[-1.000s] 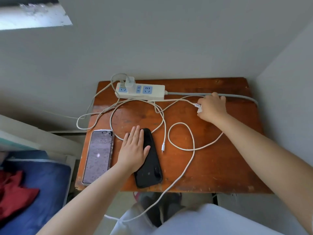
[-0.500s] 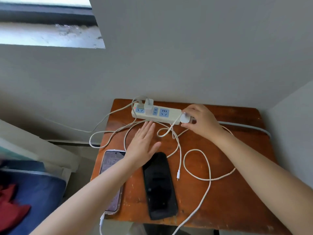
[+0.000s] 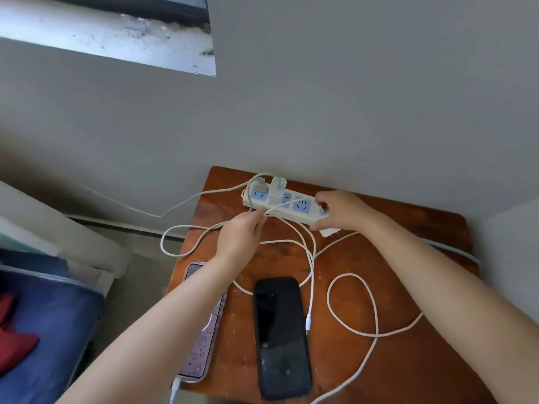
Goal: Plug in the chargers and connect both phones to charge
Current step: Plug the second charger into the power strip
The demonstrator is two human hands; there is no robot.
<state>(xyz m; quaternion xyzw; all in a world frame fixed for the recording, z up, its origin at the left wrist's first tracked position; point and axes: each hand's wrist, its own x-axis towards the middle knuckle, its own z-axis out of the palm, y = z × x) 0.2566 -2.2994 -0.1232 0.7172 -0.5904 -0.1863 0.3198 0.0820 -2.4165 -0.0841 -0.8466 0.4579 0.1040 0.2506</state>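
Note:
A white power strip (image 3: 280,204) with blue sockets lies at the back of the wooden table (image 3: 408,360). One white charger (image 3: 277,189) stands plugged into it. My right hand (image 3: 341,211) grips a second white charger (image 3: 329,232) at the strip's right end. My left hand (image 3: 242,234) pinches a white cable (image 3: 313,258) just in front of the strip. The black phone (image 3: 280,336) lies face up with no cable in it. A loose cable plug (image 3: 308,325) rests beside it on the right. The pink phone (image 3: 204,339), partly under my left forearm, has a cable at its bottom end.
The strip's grey cord (image 3: 455,250) runs off to the right along the wall. White cable loops spread over the table and hang off its left and front edges. A bed with a blue sheet (image 3: 43,316) and a red cloth (image 3: 14,339) stands at the left.
My left hand lifted off the black phone and moved up to pinch the cable. My right hand carried the charger leftward to the strip's right end. The camera tilted upward.

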